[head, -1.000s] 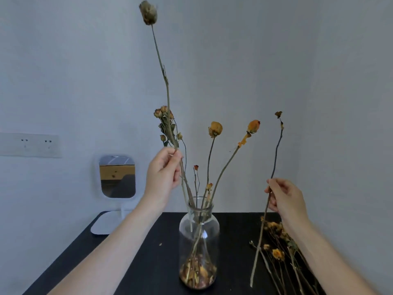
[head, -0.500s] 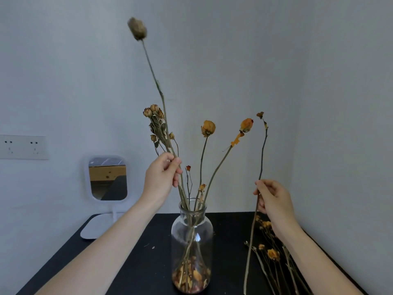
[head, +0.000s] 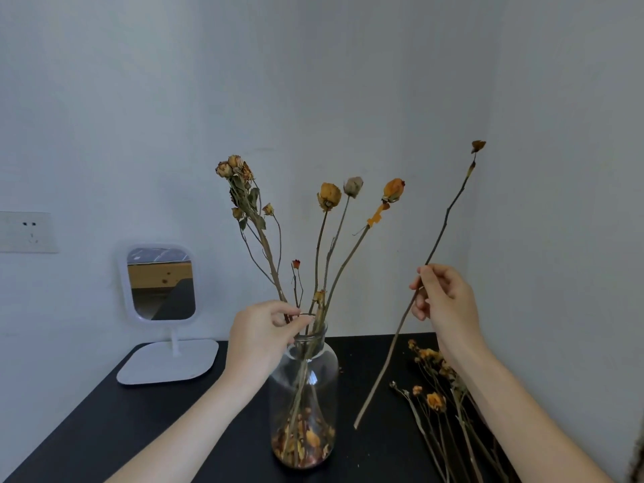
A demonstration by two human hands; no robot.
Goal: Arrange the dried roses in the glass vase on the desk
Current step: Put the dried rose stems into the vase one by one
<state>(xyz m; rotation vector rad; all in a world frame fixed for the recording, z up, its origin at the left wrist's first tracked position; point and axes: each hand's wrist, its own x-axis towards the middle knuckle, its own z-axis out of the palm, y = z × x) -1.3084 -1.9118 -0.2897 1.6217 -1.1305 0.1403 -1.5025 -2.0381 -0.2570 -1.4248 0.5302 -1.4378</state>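
A clear glass vase (head: 303,395) stands on the black desk (head: 139,430) with several dried roses in it and loose petals at its bottom. Among them is a long-stemmed rose with a grey bud (head: 353,186). My left hand (head: 258,339) is at the vase's mouth, thumb and forefinger pinching the stems there. My right hand (head: 449,305) grips a thin dried rose stem (head: 442,231) in the air to the right of the vase. It is tilted, its small bud up and to the right, its lower end just above the desk.
More dried roses (head: 435,399) lie in a pile on the desk at the right, under my right forearm. A white table mirror (head: 160,284) stands at the back left. Walls close the desk in behind and on the right, with a socket (head: 28,231) at the left.
My left hand has slid the tall grey-budded rose down into the vase and now sits at the vase's mouth. My right hand has tilted its stem further to the right.
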